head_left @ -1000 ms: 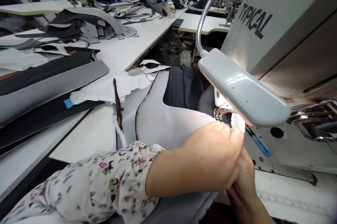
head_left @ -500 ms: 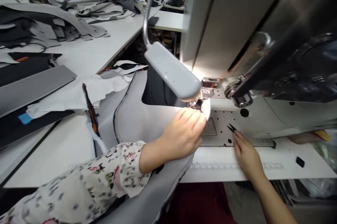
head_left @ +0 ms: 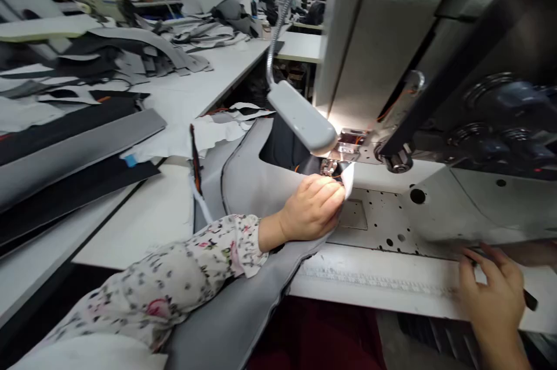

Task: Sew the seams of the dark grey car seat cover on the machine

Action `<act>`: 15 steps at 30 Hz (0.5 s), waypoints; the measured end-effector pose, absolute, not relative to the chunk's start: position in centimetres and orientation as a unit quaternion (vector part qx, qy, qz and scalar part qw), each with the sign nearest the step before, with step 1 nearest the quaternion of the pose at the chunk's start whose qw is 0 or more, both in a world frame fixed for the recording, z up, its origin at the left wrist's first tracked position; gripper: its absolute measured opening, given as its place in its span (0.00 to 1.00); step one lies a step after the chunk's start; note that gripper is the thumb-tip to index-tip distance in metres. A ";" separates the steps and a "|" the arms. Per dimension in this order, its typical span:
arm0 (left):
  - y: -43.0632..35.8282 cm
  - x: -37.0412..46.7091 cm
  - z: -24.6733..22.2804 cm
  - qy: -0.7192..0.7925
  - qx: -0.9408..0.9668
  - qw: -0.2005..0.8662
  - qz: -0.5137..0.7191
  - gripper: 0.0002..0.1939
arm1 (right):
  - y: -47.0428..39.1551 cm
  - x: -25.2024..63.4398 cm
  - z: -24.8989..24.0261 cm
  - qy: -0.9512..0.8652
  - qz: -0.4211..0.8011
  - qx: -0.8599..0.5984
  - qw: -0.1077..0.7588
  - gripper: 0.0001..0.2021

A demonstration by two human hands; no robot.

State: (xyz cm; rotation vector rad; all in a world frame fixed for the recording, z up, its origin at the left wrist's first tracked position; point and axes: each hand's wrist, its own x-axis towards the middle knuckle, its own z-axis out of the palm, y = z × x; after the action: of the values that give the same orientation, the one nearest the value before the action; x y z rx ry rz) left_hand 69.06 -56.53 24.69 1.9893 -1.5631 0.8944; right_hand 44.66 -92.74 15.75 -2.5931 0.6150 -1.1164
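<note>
My left hand [head_left: 314, 207] is closed on the edge of a grey fabric piece [head_left: 256, 184], right in front of the presser foot [head_left: 329, 167] of the sewing machine [head_left: 369, 57]. A white flap [head_left: 348, 177] sticks up beside my fingers. The fabric runs from under the needle area down toward my lap, with a dark lining at its far side. Off to the right, past the machine bed [head_left: 383, 213], my right hand [head_left: 494, 291] curls around dark pointed thread snips [head_left: 530, 300]; their tips are smeared by motion.
A lamp [head_left: 302, 118] on a bendable neck hangs over the needle. A ruler strip [head_left: 378, 280] runs along the table's front edge. On the left table lie dark and grey strips [head_left: 78, 155] and white scraps [head_left: 209, 138]. More cut pieces [head_left: 143, 51] are heaped behind.
My right hand has moved right with the snips, from beside the machine bed toward the table's right end. My left hand keeps its hold on the fabric. The camera view has shifted slightly.
</note>
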 end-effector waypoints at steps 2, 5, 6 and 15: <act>-56.7 69.4 24.1 -0.574 0.721 0.214 0.324 0.22 | -85.3 46.3 19.0 0.122 -0.402 -0.887 0.191 0.15; -56.9 69.7 23.6 -0.565 0.757 0.216 0.249 0.22 | -72.7 48.8 23.5 -0.263 -0.270 -0.867 0.325 0.21; -56.9 69.6 23.6 -0.554 0.772 0.225 0.216 0.21 | -68.9 49.7 24.5 -0.364 -0.216 -0.842 0.336 0.19; -53.5 72.5 23.4 -0.317 0.898 0.252 0.173 0.18 | -56.3 53.0 19.3 -0.562 -0.145 -0.784 0.223 0.16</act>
State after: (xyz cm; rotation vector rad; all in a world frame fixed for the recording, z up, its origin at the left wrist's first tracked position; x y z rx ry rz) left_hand 72.53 -53.50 23.42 2.4427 -0.8626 0.4702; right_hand 52.96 -56.33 19.33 -2.1639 -1.5513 -0.3994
